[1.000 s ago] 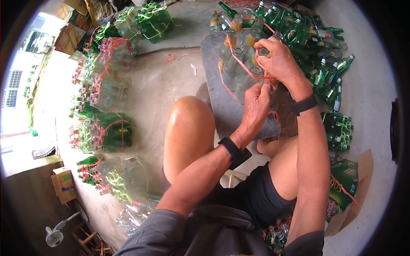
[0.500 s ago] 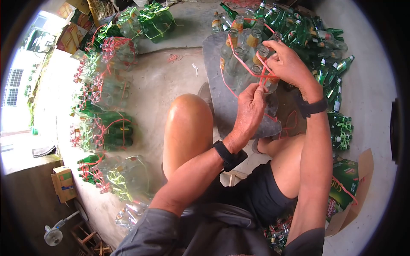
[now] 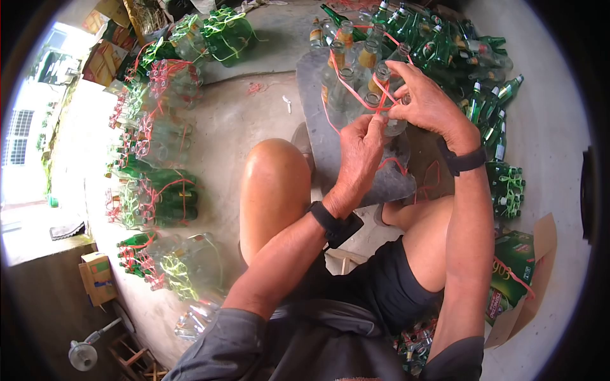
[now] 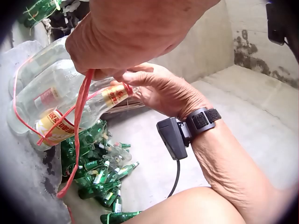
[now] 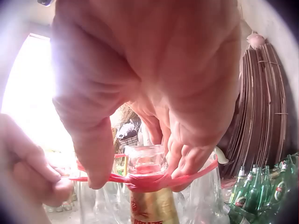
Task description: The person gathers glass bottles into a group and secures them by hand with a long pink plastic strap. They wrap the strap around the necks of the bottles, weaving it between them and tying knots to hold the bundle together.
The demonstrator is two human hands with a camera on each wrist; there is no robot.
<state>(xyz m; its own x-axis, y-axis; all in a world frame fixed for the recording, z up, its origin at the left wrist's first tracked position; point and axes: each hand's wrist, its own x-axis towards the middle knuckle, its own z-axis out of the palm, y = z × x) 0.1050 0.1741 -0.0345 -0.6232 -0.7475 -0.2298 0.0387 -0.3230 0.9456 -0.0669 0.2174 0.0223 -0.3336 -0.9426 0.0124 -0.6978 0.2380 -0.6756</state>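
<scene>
A group of clear glass bottles (image 3: 338,93) stands upright on a dark grey slab (image 3: 311,76), with red plastic strip (image 3: 356,95) running round the necks and sides. My left hand (image 3: 361,152) pinches the strip close to the nearest bottles; in the left wrist view a length of strip (image 4: 79,121) hangs below this hand. My right hand (image 3: 435,105) has its fingers curled about a bottle neck (image 5: 145,158). In the right wrist view its thumb and fingers grip the strip wound round that neck, above a gold label (image 5: 154,205).
Many loose green bottles (image 3: 419,41) lie heaped behind and right of the slab. Tied bottle bundles (image 3: 168,136) line the left side. A green carton (image 3: 511,270) stands at the right, a fan (image 3: 82,355) at the lower left. My bent knee (image 3: 276,171) is beside the slab.
My left hand has moved left, drawing the strip with it. My right hand has opened out from its earlier place and come down lower at the near bottle necks.
</scene>
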